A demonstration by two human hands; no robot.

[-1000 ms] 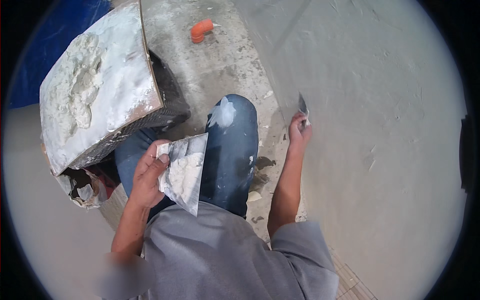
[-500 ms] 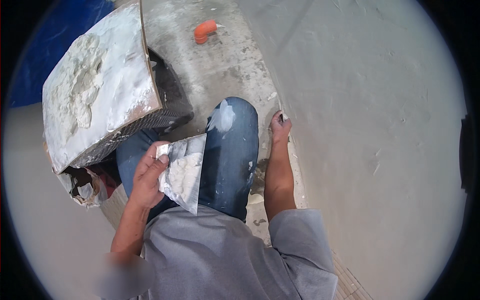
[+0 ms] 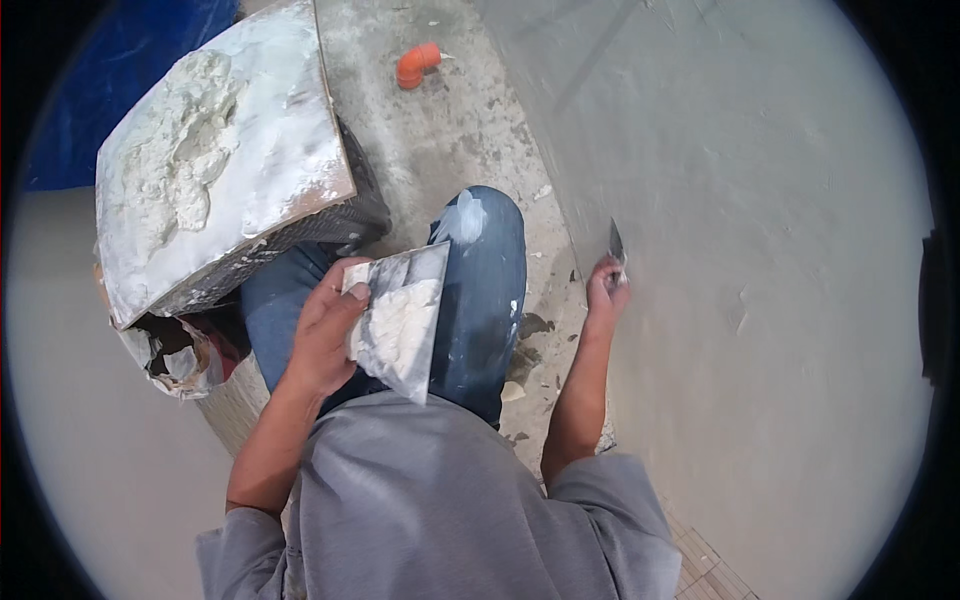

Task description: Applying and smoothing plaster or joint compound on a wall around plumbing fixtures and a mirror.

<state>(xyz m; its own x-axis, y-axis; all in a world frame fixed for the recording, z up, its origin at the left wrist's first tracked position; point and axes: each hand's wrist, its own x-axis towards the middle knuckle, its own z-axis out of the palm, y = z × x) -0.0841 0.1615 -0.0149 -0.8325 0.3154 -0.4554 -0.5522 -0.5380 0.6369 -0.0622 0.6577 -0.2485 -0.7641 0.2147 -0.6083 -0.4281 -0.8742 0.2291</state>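
Head view: grey wall (image 3: 790, 400) looks mostly smoothed, small marks (image 3: 742, 310) left.
Left hand (image 3: 333, 325) grips a plate (image 3: 428, 262) of white paste (image 3: 400, 325); right hand (image 3: 607, 287) holds a narrow knife (image 3: 615, 240) at the wall.

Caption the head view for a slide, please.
Left hand holds a plate of white paste; right hand grips a blade beside the wall.

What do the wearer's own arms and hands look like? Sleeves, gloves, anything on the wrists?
Left hand and right hand: no gloves, five-fingered, human. Left sleeve and right sleeve: plain grey, short, loose. Forearms bare; no watch, band or cable visible.
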